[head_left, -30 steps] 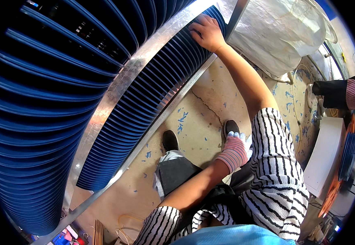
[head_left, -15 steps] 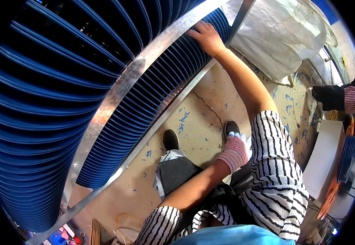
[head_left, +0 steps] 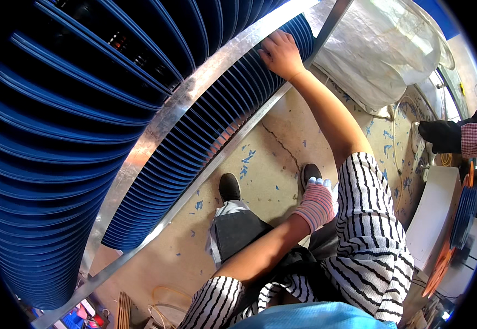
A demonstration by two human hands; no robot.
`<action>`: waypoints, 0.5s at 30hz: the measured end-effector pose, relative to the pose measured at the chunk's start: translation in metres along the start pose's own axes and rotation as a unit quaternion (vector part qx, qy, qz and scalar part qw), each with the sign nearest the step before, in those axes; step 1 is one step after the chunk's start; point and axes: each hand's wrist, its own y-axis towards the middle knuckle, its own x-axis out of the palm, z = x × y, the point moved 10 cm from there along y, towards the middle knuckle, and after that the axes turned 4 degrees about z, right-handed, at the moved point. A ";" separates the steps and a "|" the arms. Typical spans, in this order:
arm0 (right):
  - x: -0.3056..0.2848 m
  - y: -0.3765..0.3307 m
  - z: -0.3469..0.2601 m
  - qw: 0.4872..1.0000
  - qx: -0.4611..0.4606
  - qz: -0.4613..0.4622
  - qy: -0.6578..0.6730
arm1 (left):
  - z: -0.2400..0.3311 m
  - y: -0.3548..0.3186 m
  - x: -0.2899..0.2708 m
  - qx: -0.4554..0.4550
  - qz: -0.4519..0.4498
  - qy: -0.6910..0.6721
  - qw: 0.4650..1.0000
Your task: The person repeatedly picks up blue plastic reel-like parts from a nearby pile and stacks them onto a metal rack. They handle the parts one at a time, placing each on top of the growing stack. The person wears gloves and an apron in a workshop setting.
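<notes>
Two rows of thin blue plates stand edge-on in a metal frame, a large near row (head_left: 46,203) and a lower row (head_left: 178,159). A shiny metal rail (head_left: 156,123) runs between them. My bare right hand (head_left: 283,55) is at the far end of the lower row, its fingers bent down against the plate edges; it looks closed on a plate, though the fingertips are partly hidden. My left hand (head_left: 316,205), in a striped red-and-grey glove with pale blue fingertips, hangs in front of my body away from the rack. Its fingers look curled, with something whitish beside them that I cannot make out.
A white sheet-like cover (head_left: 370,55) drapes something at the far right. Blue scraps (head_left: 247,159) litter the concrete floor. At the right are a white box-like piece (head_left: 433,214), blue and orange rounded objects (head_left: 466,216) and another person's legs (head_left: 441,137). Brown strips (head_left: 123,310) stand lower left.
My right hand has shifted slightly right and down along the lower row, and its fingers have gone from stretched to more curled. My left hand stays put.
</notes>
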 end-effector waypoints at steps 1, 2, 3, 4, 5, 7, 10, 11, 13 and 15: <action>-0.001 0.000 -0.001 1.000 -0.001 0.004 -0.002 | 0.000 -0.002 -0.001 -0.001 -0.005 -0.005 1.000; 0.000 0.001 -0.006 1.000 -0.019 0.004 0.001 | 0.000 -0.001 -0.002 -0.001 0.020 -0.003 1.000; -0.001 0.001 -0.010 0.999 -0.037 0.004 0.005 | 0.000 0.000 -0.001 -0.002 0.045 -0.001 0.999; -0.002 0.001 -0.015 0.998 -0.055 0.004 0.008 | 0.000 0.002 0.002 -0.002 0.069 0.000 0.998; 0.000 0.001 -0.019 0.998 -0.067 -0.006 0.009 | 0.000 0.008 0.010 -0.008 0.063 -0.011 0.998; 0.001 0.001 -0.026 0.996 -0.090 -0.027 0.010 | 0.002 0.025 0.029 -0.020 0.050 -0.032 0.998; 0.002 0.002 -0.024 0.997 -0.067 -0.030 0.006 | 0.005 0.047 0.050 -0.024 0.096 -0.023 0.995; 0.000 0.002 -0.024 0.998 -0.056 -0.016 0.024 | 0.007 0.049 0.055 -0.024 0.100 -0.011 0.995; 0.003 0.000 -0.019 0.999 -0.034 -0.018 0.025 | 0.008 0.048 0.050 -0.027 0.092 -0.005 0.995; 0.003 -0.001 -0.018 0.999 -0.019 -0.014 0.029 | 0.006 0.044 0.038 -0.030 0.052 -0.028 0.998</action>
